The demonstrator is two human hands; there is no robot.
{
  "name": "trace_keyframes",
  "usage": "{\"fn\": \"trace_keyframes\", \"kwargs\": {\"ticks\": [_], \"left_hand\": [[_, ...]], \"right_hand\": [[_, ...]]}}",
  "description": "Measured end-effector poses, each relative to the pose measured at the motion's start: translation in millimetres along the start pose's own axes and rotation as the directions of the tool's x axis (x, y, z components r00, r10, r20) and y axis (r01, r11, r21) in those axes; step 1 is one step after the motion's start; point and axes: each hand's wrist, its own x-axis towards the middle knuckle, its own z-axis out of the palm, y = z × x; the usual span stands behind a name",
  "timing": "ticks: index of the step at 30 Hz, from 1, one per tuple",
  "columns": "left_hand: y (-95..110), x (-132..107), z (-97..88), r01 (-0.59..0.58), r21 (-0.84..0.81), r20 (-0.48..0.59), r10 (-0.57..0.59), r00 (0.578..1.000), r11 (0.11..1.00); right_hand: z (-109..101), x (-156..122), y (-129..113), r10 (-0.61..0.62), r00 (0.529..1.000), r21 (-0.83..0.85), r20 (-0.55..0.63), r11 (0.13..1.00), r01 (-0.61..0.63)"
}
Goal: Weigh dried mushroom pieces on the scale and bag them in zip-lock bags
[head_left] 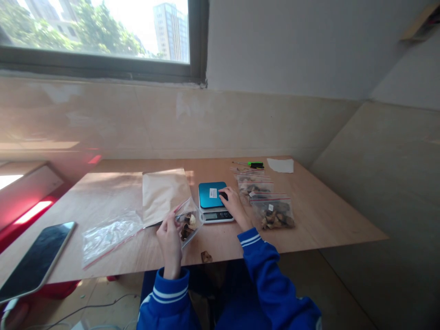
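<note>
My left hand [169, 240] is closed on the edge of a small clear zip bag [188, 222] that holds dark and pale dried pieces, lifted just above the table's front. My right hand [233, 206] rests over the right side of a small kitchen scale [210, 201] with a teal top, its fingers pinched on a dark piece at the platform's edge. Both sleeves are blue with white stripes.
Three filled zip bags [273, 213] lie in a row right of the scale. A brown paper bag [164, 192] and empty clear bags [108, 233] lie to the left. A phone [36, 259] sits at the front left, a loose piece [206, 256] near the wooden table's edge [309, 245], a green tool [255, 164] at the back.
</note>
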Motion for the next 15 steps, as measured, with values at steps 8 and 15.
{"fn": "trace_keyframes", "kwargs": {"ticks": [8, 15], "left_hand": [[0.1, 1.7, -0.5, -0.010, -0.001, 0.019, 0.010, 1.000, 1.000], [-0.4, 3.4, -0.8, -0.034, 0.040, -0.006, 0.034, 0.999, 0.999]], "right_hand": [[-14.3, -5.2, -57.3, 0.006, 0.999, 0.299, -0.047, 0.954, 0.008], [-33.1, -26.9, -131.5, -0.272, 0.953, 0.380, 0.132, 0.902, 0.205]]}}
